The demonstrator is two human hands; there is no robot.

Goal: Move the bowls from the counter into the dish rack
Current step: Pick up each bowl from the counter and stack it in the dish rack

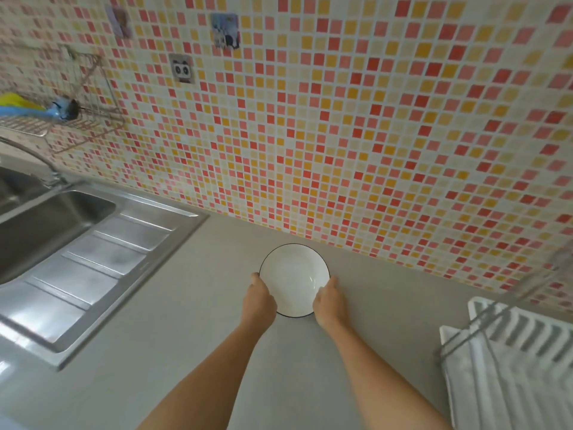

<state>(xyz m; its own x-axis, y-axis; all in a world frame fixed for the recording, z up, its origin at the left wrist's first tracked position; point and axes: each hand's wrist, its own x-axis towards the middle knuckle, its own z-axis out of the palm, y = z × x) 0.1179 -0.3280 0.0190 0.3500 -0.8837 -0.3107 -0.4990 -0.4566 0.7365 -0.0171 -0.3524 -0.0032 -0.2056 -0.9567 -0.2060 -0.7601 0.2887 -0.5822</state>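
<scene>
A white bowl [294, 279] with a thin dark rim sits upright on the grey bench [192, 305], close to the tiled wall, and both hands are on it: the left hand [259, 297] is cupped against its left edge and the right hand [329, 301] against its right edge, fingers curled round the rim, so the bowl is held between them rather than by either alone. Whether it has left the bench I cannot tell. The dish rack [508, 342], white with wire bars, lies well apart to the right and nearer the person, so the carry should go rightward and the right hand leads, being on the nearer side. A round bowl offers no long axis to align. No brand or legible writing shows anywhere; the wall stickers [182, 69] carry pictures only.
</scene>
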